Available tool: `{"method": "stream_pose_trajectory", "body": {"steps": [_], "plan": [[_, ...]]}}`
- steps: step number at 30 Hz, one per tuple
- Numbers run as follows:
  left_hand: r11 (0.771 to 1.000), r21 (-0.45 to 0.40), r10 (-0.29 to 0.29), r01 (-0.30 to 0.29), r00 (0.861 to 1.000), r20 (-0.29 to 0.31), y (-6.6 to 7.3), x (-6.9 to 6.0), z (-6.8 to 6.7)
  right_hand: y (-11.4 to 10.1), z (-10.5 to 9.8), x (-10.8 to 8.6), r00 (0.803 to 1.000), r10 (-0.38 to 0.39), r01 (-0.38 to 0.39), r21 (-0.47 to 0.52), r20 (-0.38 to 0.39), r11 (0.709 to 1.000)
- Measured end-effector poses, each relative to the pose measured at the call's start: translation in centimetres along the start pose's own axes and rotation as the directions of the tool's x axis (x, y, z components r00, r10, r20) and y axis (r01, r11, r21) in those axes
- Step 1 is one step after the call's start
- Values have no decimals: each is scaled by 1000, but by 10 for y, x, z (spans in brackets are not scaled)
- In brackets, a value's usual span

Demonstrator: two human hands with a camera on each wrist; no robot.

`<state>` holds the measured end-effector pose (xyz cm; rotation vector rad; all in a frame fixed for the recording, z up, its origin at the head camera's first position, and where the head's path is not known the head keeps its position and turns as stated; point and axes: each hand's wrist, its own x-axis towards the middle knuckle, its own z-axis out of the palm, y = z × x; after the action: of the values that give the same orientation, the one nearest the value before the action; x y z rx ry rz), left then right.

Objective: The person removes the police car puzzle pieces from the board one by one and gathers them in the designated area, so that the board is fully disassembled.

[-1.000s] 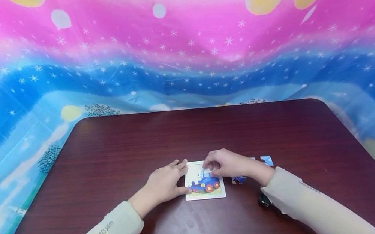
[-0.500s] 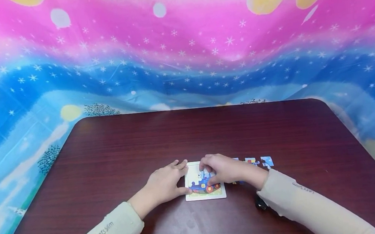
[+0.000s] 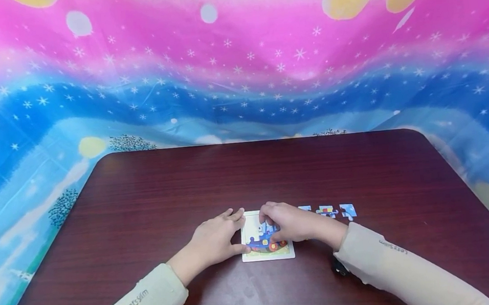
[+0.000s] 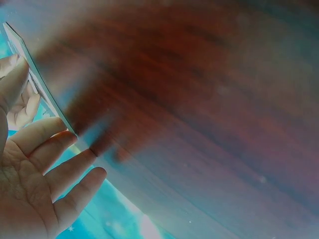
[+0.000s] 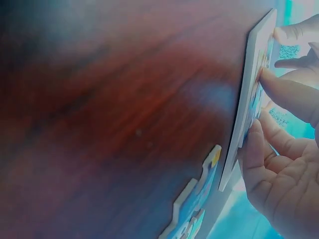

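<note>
A square jigsaw board with a white rim and a blue train picture lies on the table. My left hand steadies its left edge with fingers spread and mostly straight; the thumb rests by the near left corner. Over the board's right half, my right hand pinches a bluish puzzle piece between thumb and fingers, down at the board's surface. The right wrist view shows the thumb and fingers on opposite sides of this piece; whether it sits flush is unclear. The upper left of the board shows a pale bare patch.
Right of the board lie loose puzzle pieces: a blue one, a multicoloured one and a light blue one. My right forearm passes close to them. A patterned cloth hangs behind the dark wooden table.
My right hand has shifted slightly left and nearer me over the board, then nearly stopped. Its move uncovered loose pieces at the right. The left hand has stayed put.
</note>
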<state>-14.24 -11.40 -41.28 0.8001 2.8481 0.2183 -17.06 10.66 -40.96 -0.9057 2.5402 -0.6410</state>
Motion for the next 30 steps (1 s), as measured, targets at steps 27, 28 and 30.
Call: {"method": "stream_pose_trajectory", "body": {"steps": [27, 28, 30], "plan": [[1000, -5, 3, -3, 1000, -8, 0, 1, 0, 4, -7, -2, 996, -63, 74, 199, -60, 977], [1000, -5, 3, -3, 1000, -8, 0, 1, 0, 4, -8, -2, 996, -57, 69, 207, -62, 976], [1000, -6, 3, -3, 1000, -9, 0, 1, 0, 4, -10, -2, 996, -55, 68, 220, -64, 973]]}}
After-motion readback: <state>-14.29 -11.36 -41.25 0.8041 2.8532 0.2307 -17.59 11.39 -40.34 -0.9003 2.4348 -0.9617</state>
